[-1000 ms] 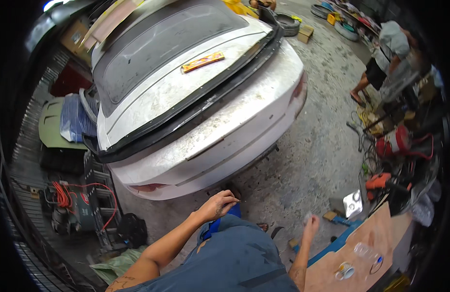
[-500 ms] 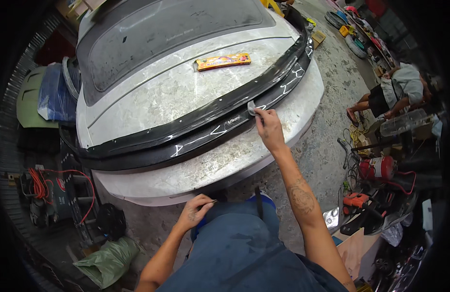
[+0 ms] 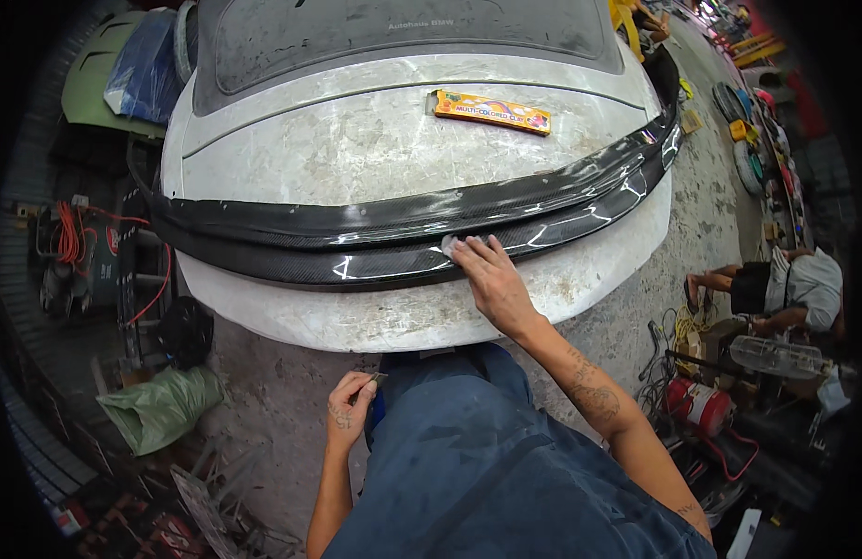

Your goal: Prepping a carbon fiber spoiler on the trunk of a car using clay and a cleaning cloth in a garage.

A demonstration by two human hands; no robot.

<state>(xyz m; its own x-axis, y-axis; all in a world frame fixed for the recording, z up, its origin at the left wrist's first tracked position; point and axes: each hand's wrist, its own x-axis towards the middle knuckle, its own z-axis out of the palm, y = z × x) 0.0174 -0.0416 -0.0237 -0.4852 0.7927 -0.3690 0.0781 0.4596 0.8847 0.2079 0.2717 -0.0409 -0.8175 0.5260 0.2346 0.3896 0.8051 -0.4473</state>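
Wad (image 3: 448,246), pale, at tip of right grip (image 3: 496,285), against black trim (image 3: 393,265).

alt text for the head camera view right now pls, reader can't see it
A person's right hand presses a pale wad against a glossy black curved strip across the rear of a white car. The left hand pinches a small thin piece. An orange box lies on the car beyond the strip.

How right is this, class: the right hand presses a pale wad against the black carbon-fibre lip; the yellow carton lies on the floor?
Wrong place: the yellow carton lies on the white car's boot lid, as the head view shows. The rest stands.
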